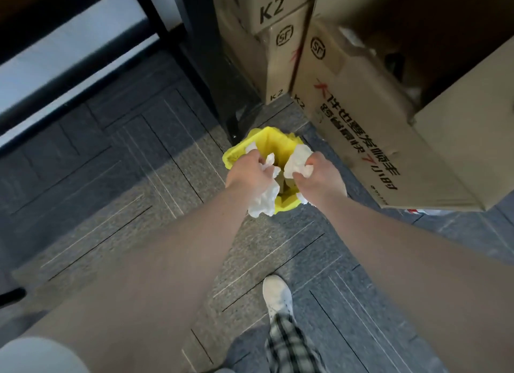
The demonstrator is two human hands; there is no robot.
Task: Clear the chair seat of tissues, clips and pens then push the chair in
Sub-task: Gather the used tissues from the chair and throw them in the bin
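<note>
Both my arms reach down over a small yellow bin (271, 140) that stands on the carpet. My left hand (247, 175) is closed around crumpled white tissues (262, 203) that hang below the fist, over the bin's near rim. My right hand (319, 175) grips another wad of white tissue (299, 160) above the bin's opening. Some white tissue (250, 147) shows at the bin's far left rim. The chair, clips and pens are out of view.
Stacked cardboard boxes (361, 108) crowd the right side, close to the bin. A black post (219, 75) rises just behind it. Dark patterned carpet (125, 178) spreads to the left. My foot in a white shoe (278, 294) stands below the bin.
</note>
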